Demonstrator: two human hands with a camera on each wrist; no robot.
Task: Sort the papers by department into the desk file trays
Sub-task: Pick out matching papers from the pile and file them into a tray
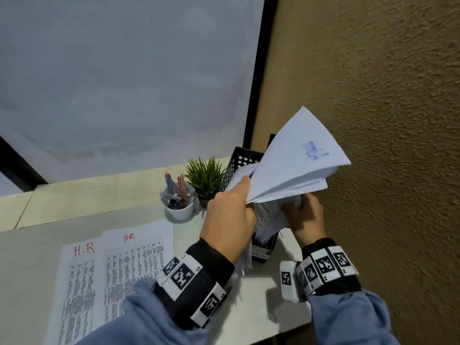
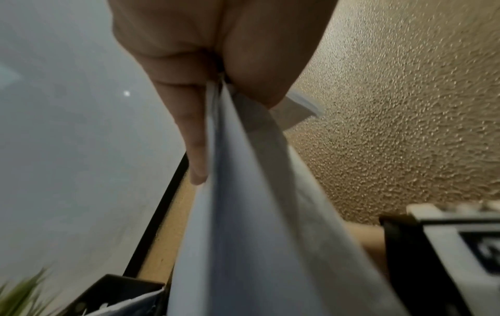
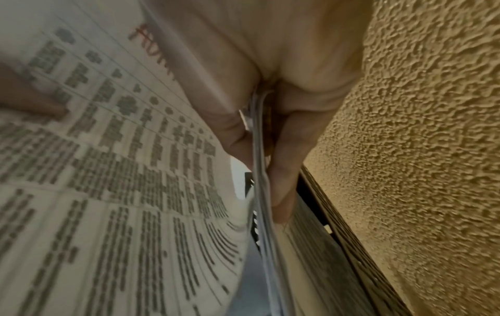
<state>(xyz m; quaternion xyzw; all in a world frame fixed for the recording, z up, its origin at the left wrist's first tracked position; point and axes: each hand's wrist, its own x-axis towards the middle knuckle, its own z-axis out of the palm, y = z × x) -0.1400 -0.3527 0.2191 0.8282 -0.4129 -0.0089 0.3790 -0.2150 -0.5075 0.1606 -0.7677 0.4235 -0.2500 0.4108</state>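
Note:
My left hand (image 1: 245,195) grips a thick bundle of white papers (image 1: 298,160) and holds it up, fanned, over the black mesh file tray (image 1: 240,161) against the wall. In the left wrist view, the left hand (image 2: 230,136) pinches the sheets (image 2: 243,213) between thumb and fingers. My right hand (image 1: 297,206) holds a lower batch of printed sheets (image 1: 267,220) standing in the tray section labelled ADMIN (image 1: 260,255). The right wrist view shows the right hand (image 3: 259,181) pinching several sheet edges beside a printed page (image 3: 121,171) with red lettering.
Two printed sheets marked HR in red (image 1: 77,282) (image 1: 139,265) lie flat on the desk at the left. A white cup of pens (image 1: 178,207) and a small green plant (image 1: 205,175) stand behind them. A rough tan wall (image 1: 373,120) closes the right side.

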